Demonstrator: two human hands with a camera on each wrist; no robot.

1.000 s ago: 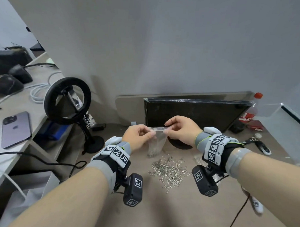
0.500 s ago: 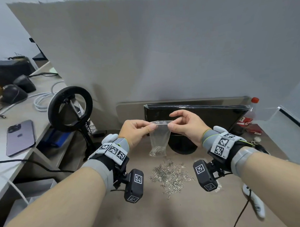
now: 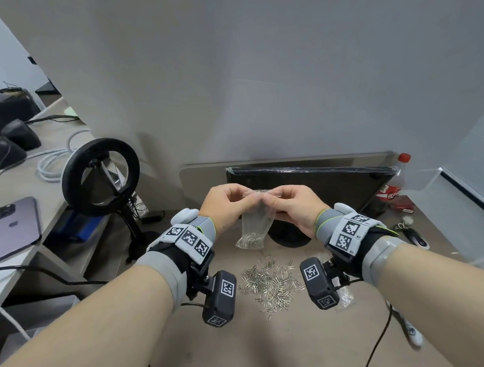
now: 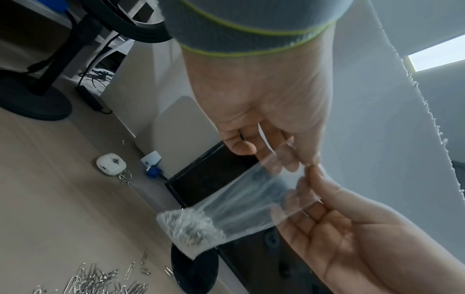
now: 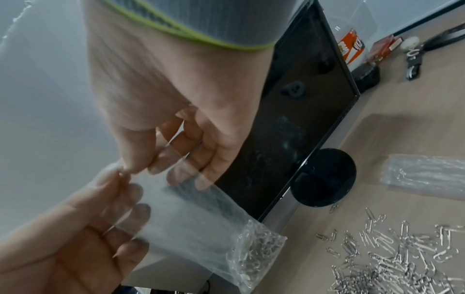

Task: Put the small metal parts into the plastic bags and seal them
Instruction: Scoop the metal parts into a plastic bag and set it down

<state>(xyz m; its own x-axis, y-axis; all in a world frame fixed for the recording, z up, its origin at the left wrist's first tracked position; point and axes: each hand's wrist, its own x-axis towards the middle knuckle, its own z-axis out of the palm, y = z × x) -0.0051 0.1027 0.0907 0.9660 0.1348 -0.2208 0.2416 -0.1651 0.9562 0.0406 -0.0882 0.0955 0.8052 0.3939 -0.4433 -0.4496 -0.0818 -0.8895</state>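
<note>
We hold a clear plastic bag (image 3: 254, 226) upright above the worktop (image 3: 268, 341), pinched at its top edge; paper clips fill its bottom corner. A loose heap of silver paper clips (image 3: 270, 286) lies below it. A second bag of clips (image 5: 425, 177) lies flat nearby.

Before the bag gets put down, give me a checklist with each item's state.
1. Both hands on the top edge: ok. Left hand and right hand pinch the plastic bag at its mouth.
2. Parts settled at the bottom: ok, the clips in the bag sit low.
3. Bag clear of the table: ok, it hangs in the air.
4. Seal closed along its whole width: cannot tell, fingers cover it.
5. More parts left to bag: ok, a loose pile lies below.
</note>
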